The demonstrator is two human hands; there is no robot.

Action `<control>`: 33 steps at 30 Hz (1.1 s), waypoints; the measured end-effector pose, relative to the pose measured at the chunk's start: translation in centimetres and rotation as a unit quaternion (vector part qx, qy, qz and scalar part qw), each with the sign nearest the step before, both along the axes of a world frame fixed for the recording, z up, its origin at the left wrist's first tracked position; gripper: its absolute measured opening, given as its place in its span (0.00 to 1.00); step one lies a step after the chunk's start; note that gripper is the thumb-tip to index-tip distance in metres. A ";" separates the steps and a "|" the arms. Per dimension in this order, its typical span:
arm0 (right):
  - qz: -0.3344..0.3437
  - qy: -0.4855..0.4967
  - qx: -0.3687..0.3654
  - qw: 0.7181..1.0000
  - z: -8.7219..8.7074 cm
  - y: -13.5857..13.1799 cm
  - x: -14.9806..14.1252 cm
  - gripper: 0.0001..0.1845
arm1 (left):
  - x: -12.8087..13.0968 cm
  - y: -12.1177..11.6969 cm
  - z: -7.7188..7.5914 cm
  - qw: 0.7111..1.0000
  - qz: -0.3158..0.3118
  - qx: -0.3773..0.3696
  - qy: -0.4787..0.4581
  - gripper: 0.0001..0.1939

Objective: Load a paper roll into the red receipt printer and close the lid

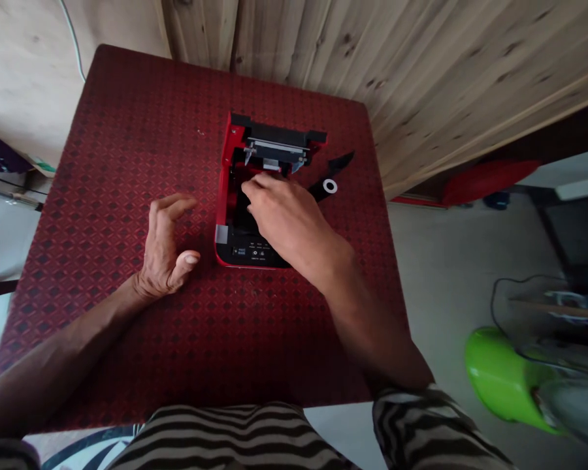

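Observation:
A red and black printer (252,256), apparently a label printer, stands on the table with its lid (279,140) raised. My right hand (287,209) reaches into its dark inner bay. The fingers of that hand are curled together and point down, and their tips are mostly hidden, so whatever they pinch does not show. To the left of the printer, apart from it, my left hand (166,245) hovers over the table, thumb and fingers spread and holding nothing. Just right of the printer lies a black ribbon roll (318,190) with a white core end, a loose black strip trailing behind it.
The table (127,150) has a red patterned cover. Behind it rises a wooden plank wall (313,52). On the floor to the right is a bright green bin (500,375), with a dark cable (494,294) near it. A pale cable (73,39) hangs at the upper left.

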State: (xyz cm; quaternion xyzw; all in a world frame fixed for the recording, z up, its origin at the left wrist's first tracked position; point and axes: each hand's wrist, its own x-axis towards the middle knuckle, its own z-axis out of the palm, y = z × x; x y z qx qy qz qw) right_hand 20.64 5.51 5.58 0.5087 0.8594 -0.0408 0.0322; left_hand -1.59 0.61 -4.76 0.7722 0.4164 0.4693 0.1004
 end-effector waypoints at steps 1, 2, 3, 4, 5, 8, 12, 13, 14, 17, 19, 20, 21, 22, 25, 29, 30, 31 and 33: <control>0.004 -0.002 0.000 1.000 -0.1 0.3 -0.1 0.19 | -0.1 0.0 0.2 1.000 -0.010 0.000 0.012 0.37; 0.008 -0.001 0.003 1.000 -0.2 0.5 -0.1 0.19 | -0.1 -0.1 0.3 1.000 -0.017 -0.001 0.025 0.37; 0.010 0.001 0.008 1.000 -0.3 0.8 -0.1 0.19 | -0.2 -0.1 0.3 0.999 -0.020 -0.003 0.036 0.37; 0.013 0.002 0.013 1.000 -0.4 0.9 0.0 0.19 | -0.2 -0.2 0.3 0.999 -0.020 -0.007 0.046 0.37; 0.014 0.001 0.017 1.000 -0.5 1.1 0.0 0.19 | -0.3 -0.2 0.3 0.998 -0.019 -0.011 0.053 0.37; 0.012 -0.016 0.004 1.000 -0.6 1.4 -0.1 0.20 | -0.3 -0.2 0.2 0.998 -0.021 -0.020 0.054 0.36; 0.020 -0.032 -0.025 0.999 -0.5 1.7 -0.1 0.17 | -0.3 -0.1 0.2 0.998 -0.043 -0.011 0.040 0.34; 0.025 -0.033 -0.029 0.999 -0.5 1.8 -0.1 0.16 | -0.3 -0.1 0.2 0.998 -0.047 -0.013 0.035 0.33; 0.029 -0.033 -0.033 0.999 -0.5 2.0 0.0 0.15 | -0.3 -0.1 0.2 0.998 -0.050 -0.015 0.032 0.33; 0.059 -0.023 -0.055 0.996 -0.3 2.4 0.5 0.12 | -0.3 -0.1 0.1 0.998 -0.047 -0.023 0.041 0.34; 0.086 -0.015 -0.077 0.993 0.0 2.6 0.8 0.12 | -0.4 -0.1 0.0 0.998 -0.038 -0.027 0.050 0.35; 0.094 -0.012 -0.084 0.992 0.1 2.6 0.9 0.13 | -0.4 -0.1 0.0 0.998 -0.035 -0.029 0.053 0.35; 0.095 -0.010 -0.089 0.991 0.3 2.6 1.0 0.13 | -0.4 -0.1 -0.1 0.997 -0.034 -0.030 0.054 0.35; 0.091 -0.007 -0.089 0.992 0.4 2.5 1.1 0.13 | -0.4 -0.1 -0.1 0.997 -0.035 -0.031 0.054 0.35; 0.069 0.002 -0.083 0.994 0.4 2.1 1.2 0.12 | -0.4 -0.1 0.0 0.997 -0.039 -0.031 0.058 0.34; 0.059 -0.004 -0.092 0.994 0.1 2.1 1.4 0.13 | -0.3 0.0 0.1 0.996 -0.042 -0.033 0.066 0.35; 0.068 -0.004 -0.092 0.993 0.1 2.2 1.4 0.13 | -0.3 0.0 0.1 0.996 -0.045 -0.031 0.065 0.34; 0.081 -0.002 -0.090 0.993 0.1 2.3 1.4 0.14 | -0.2 0.1 0.1 0.996 -0.049 -0.029 0.065 0.34; 0.096 -0.006 -0.088 0.991 0.1 2.4 1.3 0.14 | -0.2 0.1 0.1 0.996 -0.058 -0.019 0.063 0.34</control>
